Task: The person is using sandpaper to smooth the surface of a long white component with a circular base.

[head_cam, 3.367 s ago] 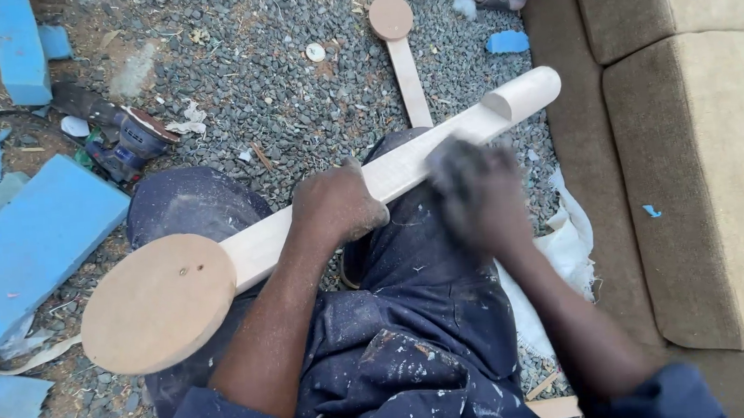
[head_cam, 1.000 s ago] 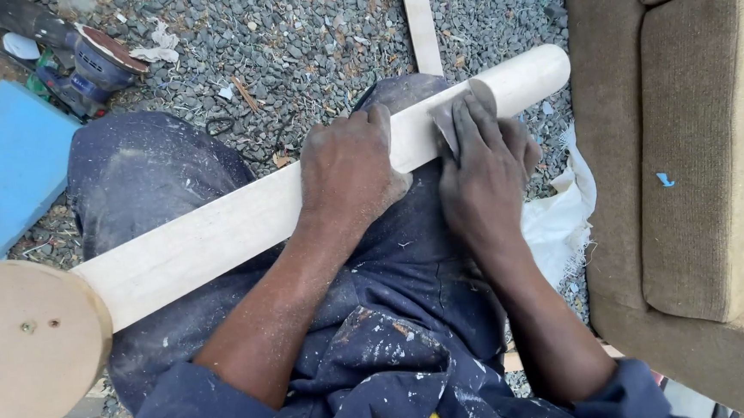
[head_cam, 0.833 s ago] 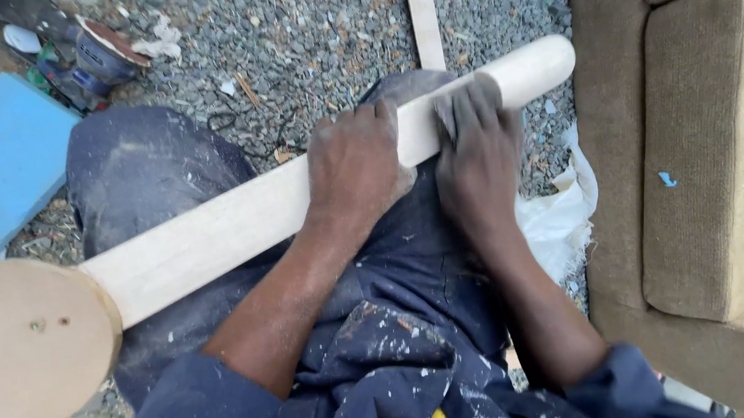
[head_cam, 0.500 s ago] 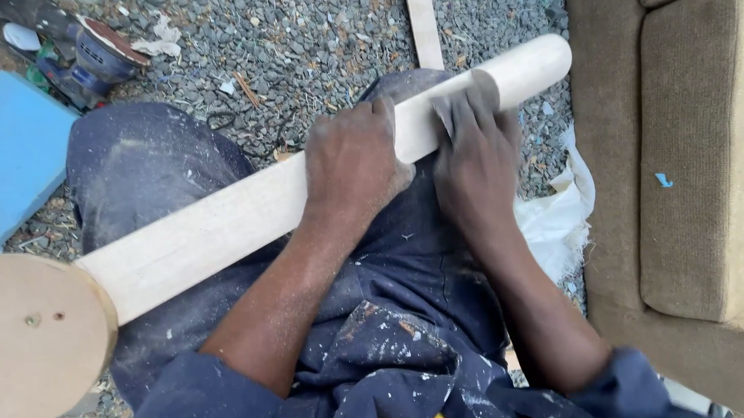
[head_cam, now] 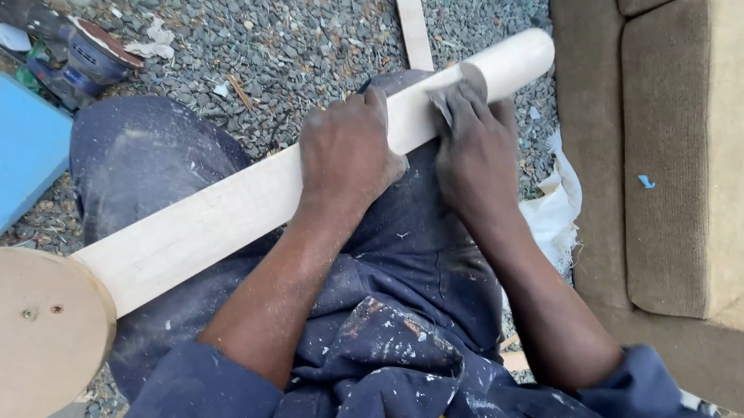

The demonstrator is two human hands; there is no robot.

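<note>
Blue foam block (head_cam: 3, 158): it lies on the gravel at the far left, apart from the work
Power sander (head_cam: 78, 50): it rests on the gravel ground (head_cam: 292, 33) at the upper left, its disc tilted; no hand touches it
Round wooden disc (head_cam: 27, 338): it forms the left end of the wooden piece and hangs free beyond the person's knee, so nothing supports it there
Wooden shaft (head_cam: 217, 214): long and pale, it runs from the disc up to the right and lies across both thighs; I judge the lap serves as the support, because no counter is seen
Left hand (head_cam: 347, 150): the grip is closed around the middle of the wooden shaft, fingers over the top; it seems to press the piece down on the lap so it does not roll
Thin wooden slat (head_cam: 412, 17): it lies on the gravel behind the shaft
Right hand (head_cam: 471, 143): the fingers lie flat and together and press a small grey piece of sandpaper (head_cam: 459, 87) against the shaft, near its rounded right end (head_cam: 522, 53)
White cloth (head_cam: 553, 215): it is crumpled beside the right leg
Beige sofa (head_cam: 695, 146): it stands at the right, just beside the end of the shaft
</note>
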